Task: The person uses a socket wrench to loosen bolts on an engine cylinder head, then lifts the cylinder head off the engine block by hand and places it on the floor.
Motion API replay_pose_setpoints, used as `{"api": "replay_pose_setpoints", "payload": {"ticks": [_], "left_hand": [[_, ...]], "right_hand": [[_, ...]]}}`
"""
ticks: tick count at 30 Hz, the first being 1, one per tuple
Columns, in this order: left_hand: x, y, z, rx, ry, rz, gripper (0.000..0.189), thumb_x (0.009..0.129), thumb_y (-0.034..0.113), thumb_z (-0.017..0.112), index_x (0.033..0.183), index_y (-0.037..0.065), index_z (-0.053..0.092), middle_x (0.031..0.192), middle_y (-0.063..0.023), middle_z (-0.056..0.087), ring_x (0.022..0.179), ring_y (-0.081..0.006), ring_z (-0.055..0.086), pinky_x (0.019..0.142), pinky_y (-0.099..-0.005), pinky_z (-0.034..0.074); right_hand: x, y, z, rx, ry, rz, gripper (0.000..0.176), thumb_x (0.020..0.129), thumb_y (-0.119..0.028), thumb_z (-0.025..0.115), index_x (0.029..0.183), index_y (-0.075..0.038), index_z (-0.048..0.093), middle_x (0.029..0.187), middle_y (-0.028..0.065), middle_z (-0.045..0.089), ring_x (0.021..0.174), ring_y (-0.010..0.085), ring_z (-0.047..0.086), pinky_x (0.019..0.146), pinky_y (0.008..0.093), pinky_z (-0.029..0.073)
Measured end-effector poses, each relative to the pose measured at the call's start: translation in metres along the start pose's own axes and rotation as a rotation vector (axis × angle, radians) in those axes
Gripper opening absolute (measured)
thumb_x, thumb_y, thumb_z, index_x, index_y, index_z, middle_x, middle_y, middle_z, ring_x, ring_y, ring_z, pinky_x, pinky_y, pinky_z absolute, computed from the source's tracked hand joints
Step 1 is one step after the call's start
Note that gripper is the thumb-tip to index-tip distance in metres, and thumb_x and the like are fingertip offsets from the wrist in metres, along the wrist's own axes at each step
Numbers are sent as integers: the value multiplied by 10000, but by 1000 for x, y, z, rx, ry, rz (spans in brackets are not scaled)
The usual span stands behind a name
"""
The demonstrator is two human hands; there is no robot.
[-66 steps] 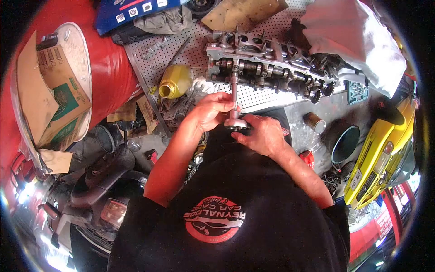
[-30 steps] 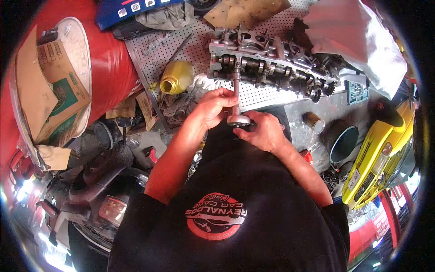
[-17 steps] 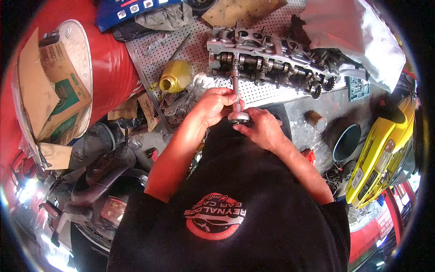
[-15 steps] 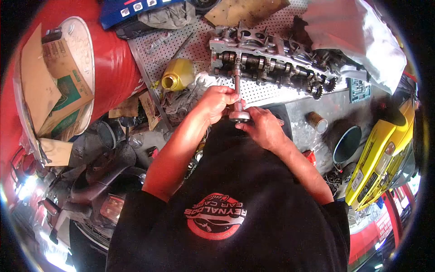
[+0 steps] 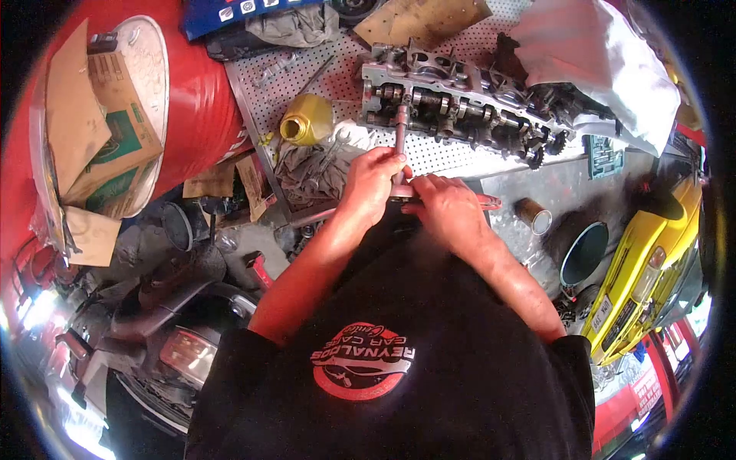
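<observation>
A cylinder head with camshafts [image 5: 479,93] lies on the perforated metal bench top [image 5: 268,103]. A socket extension bar [image 5: 400,139] runs from its left end down to my hands. My left hand [image 5: 372,185] is closed round the lower part of the bar. My right hand [image 5: 451,208] grips a ratchet wrench [image 5: 489,202] at the bar's near end. The wrench's reddish handle end sticks out to the right of that hand. Fingers hide most of the ratchet head.
A yellow bottle [image 5: 305,120] and grey rags [image 5: 310,172] lie left of the cylinder head. A white sheet [image 5: 606,69] covers something at right. A can [image 5: 534,216] and a round bucket [image 5: 585,253] stand lower right. A red drum [image 5: 203,100] is at left.
My right hand has shifted on the ratchet wrench, whose handle end now shows to the right. The round ratchet head is now mostly covered. The view has shifted slightly.
</observation>
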State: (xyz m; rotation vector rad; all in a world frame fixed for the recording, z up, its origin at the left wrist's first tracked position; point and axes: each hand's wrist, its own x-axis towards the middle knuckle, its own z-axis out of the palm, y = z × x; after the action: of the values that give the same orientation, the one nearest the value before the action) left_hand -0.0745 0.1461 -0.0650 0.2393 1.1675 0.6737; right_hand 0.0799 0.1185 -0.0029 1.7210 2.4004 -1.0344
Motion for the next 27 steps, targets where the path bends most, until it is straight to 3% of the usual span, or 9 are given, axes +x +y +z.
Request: {"api": "replay_pose_setpoints", "payload": {"ticks": [6, 11, 21, 24, 27], "left_hand": [[11, -5, 5, -15, -22, 76, 140, 894, 120, 635, 955, -6, 636, 813, -77, 623, 698, -156, 596, 576, -315, 564], [6, -8, 5, 24, 0, 79, 180, 908, 134, 613, 1020, -3, 646, 834, -67, 619, 731, -152, 598, 586, -311, 561], [-5, 7, 26, 106, 101, 24, 228, 929, 143, 576, 1073, -29, 615, 825, -77, 620, 687, -157, 591, 549, -294, 528], [-4, 2, 31, 0, 137, 6, 244, 928, 141, 575, 1092, -38, 602, 826, -79, 619, 694, -160, 590, 563, -294, 525], [-7, 7, 33, -41, 150, -1, 257, 927, 121, 565, 1120, -49, 581, 916, -123, 654, 774, -191, 625, 687, -326, 541]], "right_hand": [[-2, 8, 2, -118, 81, -7, 337, 783, -283, 711, 1002, -53, 597, 904, 122, 648, 845, 330, 631, 785, 431, 483], [-1, 14, 4, -185, 94, -86, 288, 812, -239, 676, 1011, -57, 576, 915, 129, 642, 845, 322, 632, 785, 428, 479], [-9, 24, -4, 59, 10, -75, 257, 821, -153, 637, 1040, -36, 572, 928, 128, 647, 871, 302, 653, 785, 413, 509], [-7, 35, -10, 108, 26, -99, 298, 803, -122, 639, 1078, -27, 574, 937, 138, 647, 891, 309, 648, 806, 424, 503], [-9, 44, 4, 279, 94, -113, 321, 798, -99, 634, 1101, -15, 570, 944, 161, 640, 915, 334, 636, 822, 438, 492]]}}
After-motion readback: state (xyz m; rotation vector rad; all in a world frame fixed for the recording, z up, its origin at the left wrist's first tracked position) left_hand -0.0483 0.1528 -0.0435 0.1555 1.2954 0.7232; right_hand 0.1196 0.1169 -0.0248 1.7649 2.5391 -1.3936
